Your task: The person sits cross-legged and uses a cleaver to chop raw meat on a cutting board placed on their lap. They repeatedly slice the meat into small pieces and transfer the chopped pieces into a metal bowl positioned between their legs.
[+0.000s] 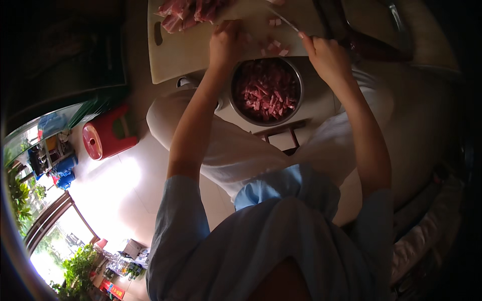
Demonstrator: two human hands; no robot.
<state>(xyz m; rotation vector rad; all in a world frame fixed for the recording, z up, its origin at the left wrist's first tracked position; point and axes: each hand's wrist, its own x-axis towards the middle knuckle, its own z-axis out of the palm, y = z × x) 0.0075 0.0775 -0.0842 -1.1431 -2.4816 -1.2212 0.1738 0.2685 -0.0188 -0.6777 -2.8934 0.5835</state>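
Observation:
My right hand (328,56) grips a knife (284,19), its thin blade slanting up and left over a pale cutting board (184,54). On the board lies my left hand (226,41) with bent fingers; whether it holds any meat under them is hidden. Large pieces of raw meat (184,14) rest at the board's upper left, just beyond my left hand. Small cut bits of meat (274,47) lie between the two hands. Below the board's near edge, between my knees, stands a round metal bowl (300,94) holding many strips of cut meat (265,90).
A dark object (372,45) lies at the right of the board. Under the bowl's near side shows a dark brown frame (280,131). A red plastic stool (107,135) lies on its side on the tiled floor at left. Potted plants (81,263) stand by a bright doorway.

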